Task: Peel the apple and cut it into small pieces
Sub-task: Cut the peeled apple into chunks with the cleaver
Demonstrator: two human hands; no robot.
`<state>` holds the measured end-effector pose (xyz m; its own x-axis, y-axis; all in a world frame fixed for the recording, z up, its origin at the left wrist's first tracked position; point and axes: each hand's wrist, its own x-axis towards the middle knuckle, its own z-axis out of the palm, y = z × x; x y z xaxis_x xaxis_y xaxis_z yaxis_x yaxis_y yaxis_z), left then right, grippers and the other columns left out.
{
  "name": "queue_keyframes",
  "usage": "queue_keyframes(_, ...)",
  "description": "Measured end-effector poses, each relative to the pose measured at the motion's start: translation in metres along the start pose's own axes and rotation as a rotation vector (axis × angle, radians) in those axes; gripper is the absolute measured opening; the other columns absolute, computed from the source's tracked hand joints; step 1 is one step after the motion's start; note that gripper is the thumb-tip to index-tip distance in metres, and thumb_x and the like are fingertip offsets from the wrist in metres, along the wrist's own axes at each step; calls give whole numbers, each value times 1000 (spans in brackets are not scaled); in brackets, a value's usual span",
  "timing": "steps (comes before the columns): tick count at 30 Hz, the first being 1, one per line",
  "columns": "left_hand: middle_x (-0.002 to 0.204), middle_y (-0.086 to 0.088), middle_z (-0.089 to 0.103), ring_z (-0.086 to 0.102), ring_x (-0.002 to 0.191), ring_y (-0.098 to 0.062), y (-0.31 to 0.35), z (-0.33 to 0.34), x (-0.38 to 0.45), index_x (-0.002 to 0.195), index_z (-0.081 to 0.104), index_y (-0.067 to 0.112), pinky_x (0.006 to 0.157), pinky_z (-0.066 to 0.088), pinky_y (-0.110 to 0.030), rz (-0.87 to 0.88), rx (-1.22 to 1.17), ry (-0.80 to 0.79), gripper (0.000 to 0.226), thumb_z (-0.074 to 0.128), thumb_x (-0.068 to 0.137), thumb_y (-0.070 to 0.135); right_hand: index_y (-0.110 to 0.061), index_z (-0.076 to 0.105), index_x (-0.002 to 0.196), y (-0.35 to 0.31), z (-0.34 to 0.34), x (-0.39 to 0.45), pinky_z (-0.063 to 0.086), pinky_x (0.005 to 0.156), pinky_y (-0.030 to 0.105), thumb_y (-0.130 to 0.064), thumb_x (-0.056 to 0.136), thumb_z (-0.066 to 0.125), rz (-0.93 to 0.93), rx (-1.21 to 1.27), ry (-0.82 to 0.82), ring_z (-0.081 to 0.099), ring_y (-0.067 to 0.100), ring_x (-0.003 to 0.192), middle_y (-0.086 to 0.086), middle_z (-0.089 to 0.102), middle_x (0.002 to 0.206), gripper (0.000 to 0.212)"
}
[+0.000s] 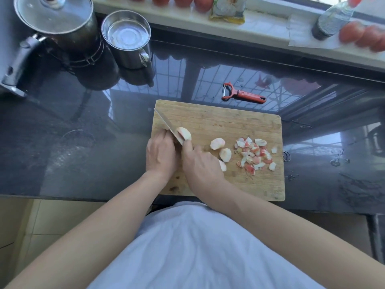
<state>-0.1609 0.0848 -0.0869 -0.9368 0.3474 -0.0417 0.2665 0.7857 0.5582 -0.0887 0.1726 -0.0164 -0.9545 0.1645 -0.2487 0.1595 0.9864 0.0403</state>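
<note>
The right hand (198,161) has its fingers curled round the handle of a knife (166,127), forefinger stretched along the top; the thin blade slants away up and to the left, its edge against a peeled apple piece (184,133) on the cutting board (229,122). The left hand (160,153) lies knuckles-up just left of the blade, fingers bent down onto the board; what they press is hidden, so whether they hold fruit cannot be told. Both bare forearms reach in from below over a white garment.

Three more pale, rounded apple chunks (220,149) lie right of the right hand, and beyond them a loose heap of red-and-cream peelings (254,155).

The board is light, scored bamboo with rounded corners, resting on a glossy dark stone counter (83,132) that mirrors a window grille. A red Y-shaped peeler (242,93) lies past the board's far edge. At far left stand a lidded pot (58,24) and a steel mug (127,38).
</note>
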Motion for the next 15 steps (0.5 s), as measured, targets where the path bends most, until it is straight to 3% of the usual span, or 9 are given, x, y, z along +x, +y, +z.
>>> queue_keyframes(3, 91, -15, 66, 59, 78, -39, -6, 2, -1, 94, 67, 6, 68, 35, -35, 10, 59, -13, 10, 68, 86, 13, -11, 57, 99, -4, 6, 2, 19, 41, 27, -5, 78, 52, -24, -54, -23, 60, 18, 45, 4, 60, 69, 23)
queue_keyframes(4, 93, -13, 68, 59, 83, -36, -10, 5, -3, 95, 70, 8, 69, 33, -35, 28, 98, -30, 9, 68, 86, 10, -10, 56, 103, -1, 4, 2, 23, 41, 28, -6, 81, 53, -7, -33, -39, 62, 20, 50, 5, 61, 74, 23)
queue_keyframes(6, 96, -4, 69, 58, 96, -31, -15, 11, -7, 93, 73, 15, 75, 32, -34, 43, 107, -48, 15, 65, 85, 5, -12, 46, 113, 12, -2, 11, 38, 51, 35, -4, 89, 40, 91, 239, -105, 62, 29, 70, 5, 58, 80, 26)
queue_keyframes(8, 98, -1, 67, 56, 102, -28, -11, 12, -8, 97, 72, 17, 81, 37, -35, -8, -4, -25, 14, 65, 88, 9, -18, 42, 108, 31, -5, 25, 49, 67, 43, -4, 91, 34, 226, 464, -218, 53, 30, 80, 3, 50, 76, 24)
queue_keyframes(10, 111, -1, 64, 53, 109, -23, -6, 10, -9, 110, 67, 18, 92, 42, -37, -49, -100, 3, 19, 67, 91, 19, -23, 43, 104, 45, -5, 33, 54, 72, 48, -11, 94, 37, 264, 503, -258, 53, 28, 83, 4, 52, 79, 17)
queue_keyframes(12, 121, -1, 60, 53, 115, -22, -7, 6, -8, 117, 63, 16, 97, 45, -38, 7, -157, 10, 29, 71, 91, 24, -26, 45, 110, 54, -9, 37, 59, 63, 48, -18, 96, 40, 277, 621, -313, 60, 30, 81, 6, 59, 87, 16)
queue_keyframes(15, 125, -5, 61, 56, 116, -25, -12, 3, -4, 120, 63, 12, 97, 48, -40, 188, -107, -11, 31, 72, 91, 19, -26, 44, 118, 64, -16, 38, 59, 49, 38, -19, 99, 44, 236, 761, -409, 66, 29, 67, 6, 60, 93, 21)
